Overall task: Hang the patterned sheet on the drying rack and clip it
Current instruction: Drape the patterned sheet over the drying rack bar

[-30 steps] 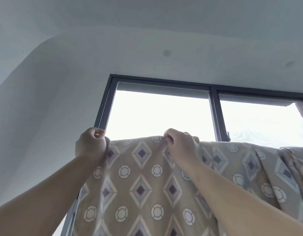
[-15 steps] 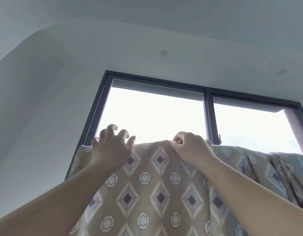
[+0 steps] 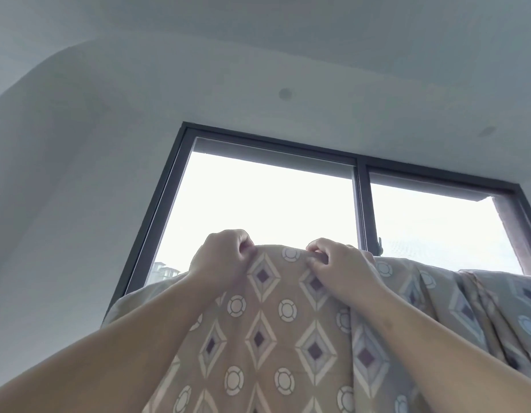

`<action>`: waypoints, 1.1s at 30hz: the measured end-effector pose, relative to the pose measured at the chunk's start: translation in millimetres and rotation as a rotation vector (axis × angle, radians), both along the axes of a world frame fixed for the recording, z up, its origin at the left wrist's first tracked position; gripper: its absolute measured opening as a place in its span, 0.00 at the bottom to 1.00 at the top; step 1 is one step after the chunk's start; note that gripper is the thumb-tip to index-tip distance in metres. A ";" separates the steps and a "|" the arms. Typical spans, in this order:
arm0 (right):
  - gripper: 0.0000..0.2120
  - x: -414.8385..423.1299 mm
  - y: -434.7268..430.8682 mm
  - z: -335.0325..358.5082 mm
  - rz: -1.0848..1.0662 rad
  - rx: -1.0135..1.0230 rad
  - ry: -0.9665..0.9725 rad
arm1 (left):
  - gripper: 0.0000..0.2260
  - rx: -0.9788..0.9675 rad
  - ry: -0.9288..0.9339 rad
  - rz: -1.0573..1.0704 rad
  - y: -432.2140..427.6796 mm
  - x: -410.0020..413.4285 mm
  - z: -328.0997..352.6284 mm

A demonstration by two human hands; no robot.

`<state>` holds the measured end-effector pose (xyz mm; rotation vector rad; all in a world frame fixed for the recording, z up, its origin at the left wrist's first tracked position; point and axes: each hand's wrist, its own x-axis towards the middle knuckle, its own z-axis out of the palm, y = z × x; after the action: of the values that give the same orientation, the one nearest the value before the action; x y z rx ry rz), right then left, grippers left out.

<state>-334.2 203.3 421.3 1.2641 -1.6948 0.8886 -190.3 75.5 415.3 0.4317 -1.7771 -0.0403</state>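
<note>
A tan patterned sheet (image 3: 276, 329) with diamonds and circles hangs over a high line that the cloth hides. It drapes down toward me and bunches in folds at the right. My left hand (image 3: 221, 260) is closed on the sheet's top edge. My right hand (image 3: 338, 265) pinches the same top edge a short way to the right. The drying rack itself and any clips are hidden from view.
A dark-framed window (image 3: 359, 186) with bright sky stands right behind the sheet. White wall (image 3: 64, 204) and ceiling (image 3: 288, 40) fill the left and top. A distant building (image 3: 165, 271) shows at the window's lower left.
My left hand, spread open half a second ago, has moved right and closed on the sheet's top edge. The right hand keeps its grip. The sheet's left corner now sags lower.
</note>
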 end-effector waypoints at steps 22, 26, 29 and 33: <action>0.15 -11.0 7.9 -17.7 -0.143 0.024 0.023 | 0.10 0.069 0.095 0.365 -15.6 8.1 -9.4; 0.19 -14.0 11.1 -18.7 -0.156 0.017 0.010 | 0.09 0.106 0.103 0.434 -16.8 3.4 -19.5; 0.19 -13.4 10.3 -18.5 -0.168 -0.002 -0.003 | 0.10 0.078 0.072 0.343 -10.9 -2.0 -22.2; 0.22 -15.4 10.6 -19.6 -0.180 0.028 0.004 | 0.10 0.069 0.071 0.353 -11.5 0.0 -20.7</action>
<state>-349.6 213.9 401.7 1.1108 -1.7920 0.7571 -190.3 64.0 394.7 0.7791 -1.6113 0.1312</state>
